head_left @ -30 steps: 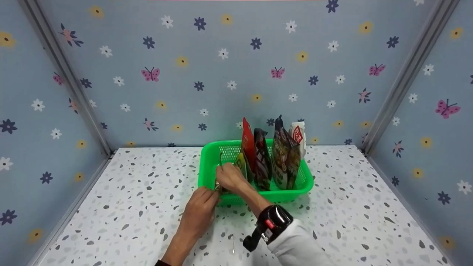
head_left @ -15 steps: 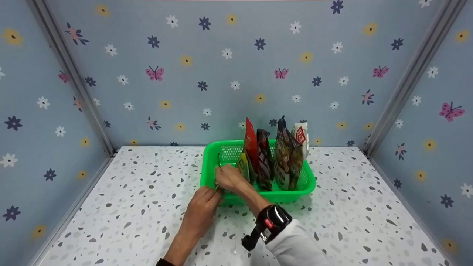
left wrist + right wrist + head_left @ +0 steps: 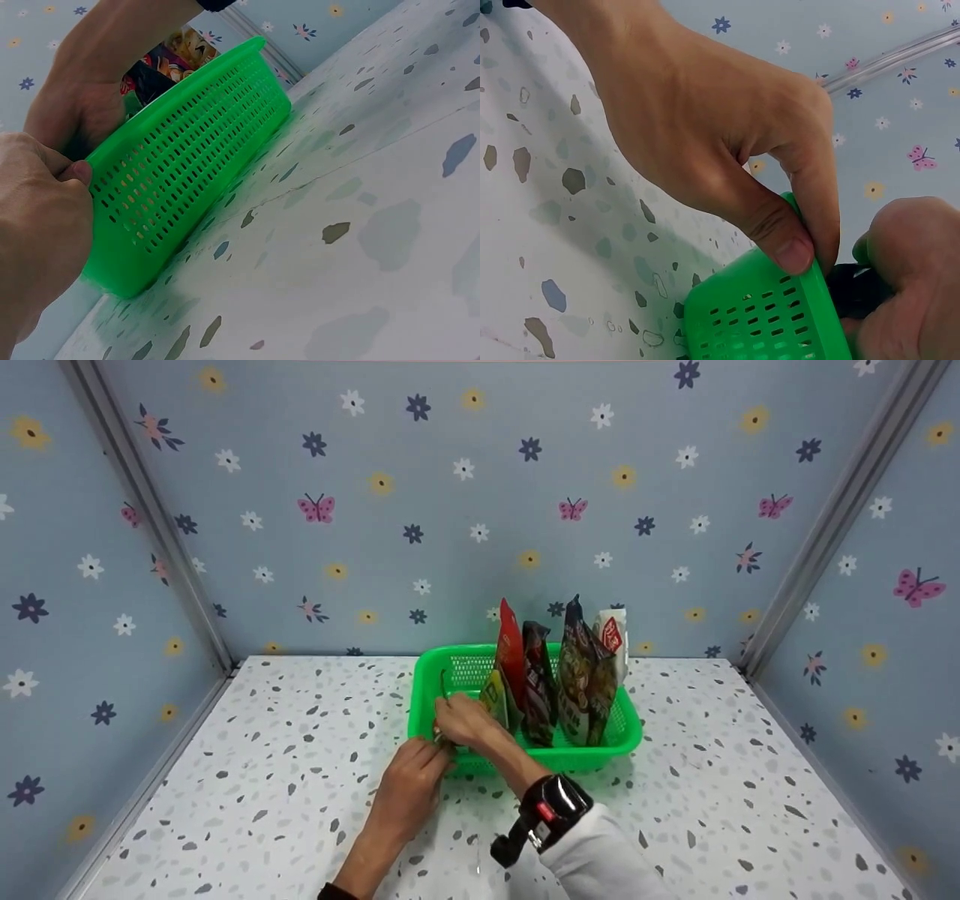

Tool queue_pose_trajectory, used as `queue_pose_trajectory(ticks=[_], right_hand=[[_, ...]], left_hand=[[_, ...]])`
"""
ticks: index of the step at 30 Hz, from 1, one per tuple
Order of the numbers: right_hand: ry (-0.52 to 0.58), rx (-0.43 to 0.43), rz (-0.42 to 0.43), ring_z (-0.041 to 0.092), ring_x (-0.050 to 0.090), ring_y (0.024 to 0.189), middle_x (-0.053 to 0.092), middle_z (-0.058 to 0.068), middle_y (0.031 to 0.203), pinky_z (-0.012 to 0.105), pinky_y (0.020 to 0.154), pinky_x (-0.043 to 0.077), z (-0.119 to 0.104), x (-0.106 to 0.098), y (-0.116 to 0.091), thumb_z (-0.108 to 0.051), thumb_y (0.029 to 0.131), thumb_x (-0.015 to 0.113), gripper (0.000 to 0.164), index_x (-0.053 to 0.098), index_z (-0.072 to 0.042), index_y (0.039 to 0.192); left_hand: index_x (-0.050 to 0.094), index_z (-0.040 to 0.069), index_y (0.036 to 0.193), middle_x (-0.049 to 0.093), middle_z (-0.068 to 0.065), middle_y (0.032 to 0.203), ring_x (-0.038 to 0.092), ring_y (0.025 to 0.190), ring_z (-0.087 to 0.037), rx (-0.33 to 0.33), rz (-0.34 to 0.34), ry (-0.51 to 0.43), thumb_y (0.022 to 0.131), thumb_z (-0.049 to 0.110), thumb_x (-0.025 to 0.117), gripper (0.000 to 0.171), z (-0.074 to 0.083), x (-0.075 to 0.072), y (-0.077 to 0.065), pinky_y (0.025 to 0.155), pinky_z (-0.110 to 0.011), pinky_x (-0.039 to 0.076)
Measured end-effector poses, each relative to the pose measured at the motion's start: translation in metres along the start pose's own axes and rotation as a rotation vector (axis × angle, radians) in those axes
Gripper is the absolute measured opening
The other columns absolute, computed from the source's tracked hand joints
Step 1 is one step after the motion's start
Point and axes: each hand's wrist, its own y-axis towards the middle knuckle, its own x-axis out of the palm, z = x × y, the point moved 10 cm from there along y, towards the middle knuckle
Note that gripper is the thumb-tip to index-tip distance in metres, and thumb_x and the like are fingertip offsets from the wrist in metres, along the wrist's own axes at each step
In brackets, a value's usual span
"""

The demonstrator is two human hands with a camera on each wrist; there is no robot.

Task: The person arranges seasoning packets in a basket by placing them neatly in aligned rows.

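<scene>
At the near left corner of a green plastic basket [image 3: 630, 735], my left hand [image 3: 410, 787] pinches the rim between thumb and fingers, as the right wrist view also shows. My right hand [image 3: 472, 724] reaches inside at the left end, fingers curled on a thin, dark-edged packet [image 3: 442, 682] seen edge-on and mostly hidden by the hand. A black part of the packet [image 3: 859, 289] shows beside the right hand [image 3: 907, 277]. Just right of this hand stand a yellow-green packet [image 3: 493, 695] and a red packet [image 3: 510, 649].
Further right in the basket, a dark brown packet [image 3: 538, 682], larger dark food bags [image 3: 581, 682] and a white packet with a red label [image 3: 613, 637] stand upright. The speckled table [image 3: 300, 750] meets flowered walls [image 3: 480, 510] at the back and sides.
The dark-edged packet and my right hand have shifted slightly left, towards the basket's left wall. My left hand keeps its grip on the rim. The head view has shifted a little.
</scene>
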Motion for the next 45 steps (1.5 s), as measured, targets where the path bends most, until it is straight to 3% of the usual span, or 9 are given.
queue_pose_trajectory(ticks=[6, 10, 13, 20, 24, 35, 45], right_hand=[[-0.025, -0.067, 0.066, 0.019, 0.043, 0.056, 0.045, -0.002, 0.063, 0.033, 0.058, 0.039, 0.005, -0.003, 0.011, -0.025, 0.12, 0.037, 0.055, 0.05, -0.02, 0.067], [-0.109, -0.121, 0.12, 0.019, 0.044, 0.055, 0.045, -0.002, 0.061, 0.032, 0.056, 0.038, 0.013, 0.0, 0.024, -0.025, 0.121, 0.034, 0.057, 0.05, -0.021, 0.067], [-0.152, -0.094, 0.139, 0.02, 0.049, 0.058, 0.048, -0.002, 0.064, 0.032, 0.058, 0.042, 0.017, 0.0, 0.026, -0.03, 0.121, 0.034, 0.055, 0.051, -0.022, 0.069], [-0.091, 0.037, 0.094, 0.021, 0.048, 0.064, 0.046, 0.0, 0.07, 0.032, 0.062, 0.04, -0.006, -0.012, -0.005, -0.034, 0.121, 0.041, 0.053, 0.05, -0.018, 0.071], [-0.09, 0.095, 0.077, 0.019, 0.046, 0.066, 0.044, -0.001, 0.073, 0.032, 0.063, 0.038, -0.003, -0.011, -0.009, -0.041, 0.121, 0.041, 0.051, 0.049, -0.02, 0.075], [-0.047, 0.029, 0.047, 0.022, 0.054, 0.071, 0.05, 0.001, 0.075, 0.034, 0.068, 0.043, -0.005, -0.009, -0.014, -0.044, 0.12, 0.042, 0.05, 0.051, -0.019, 0.077], [-0.041, 0.035, 0.02, 0.02, 0.055, 0.071, 0.052, 0.001, 0.078, 0.033, 0.068, 0.044, -0.002, -0.008, -0.017, -0.047, 0.119, 0.046, 0.047, 0.054, -0.019, 0.083]], left_hand=[[0.084, 0.006, 0.113, 0.081, -0.003, 0.103, 0.073, 0.099, -0.021, -0.022, -0.004, -0.002, 0.091, 0.01, 0.091, 0.023, -0.002, -0.001, -0.001, 0.093, -0.036, 0.061], [0.085, 0.007, 0.117, 0.08, -0.002, 0.099, 0.071, 0.096, -0.02, -0.031, -0.006, -0.005, 0.091, 0.011, 0.09, 0.026, -0.002, 0.0, -0.001, 0.089, -0.036, 0.06], [0.085, 0.007, 0.121, 0.079, -0.001, 0.096, 0.07, 0.094, -0.02, -0.023, -0.002, -0.002, 0.092, 0.011, 0.09, 0.029, -0.001, -0.001, 0.0, 0.086, -0.035, 0.059], [0.085, 0.007, 0.121, 0.08, -0.002, 0.097, 0.07, 0.094, -0.022, -0.01, 0.002, 0.001, 0.093, 0.01, 0.089, 0.028, 0.001, -0.001, 0.001, 0.086, -0.035, 0.059], [0.085, 0.007, 0.12, 0.081, -0.003, 0.099, 0.071, 0.096, -0.022, -0.011, 0.001, -0.006, 0.093, 0.01, 0.089, 0.027, 0.001, -0.001, 0.002, 0.087, -0.036, 0.06], [0.086, 0.008, 0.116, 0.08, -0.002, 0.098, 0.071, 0.095, -0.021, -0.015, 0.003, -0.001, 0.092, 0.005, 0.089, 0.025, 0.001, -0.001, 0.001, 0.087, -0.035, 0.06], [0.086, 0.009, 0.117, 0.08, -0.001, 0.1, 0.071, 0.097, -0.02, -0.031, -0.014, 0.012, 0.092, 0.009, 0.09, 0.025, -0.001, 0.002, 0.0, 0.088, -0.035, 0.06]])
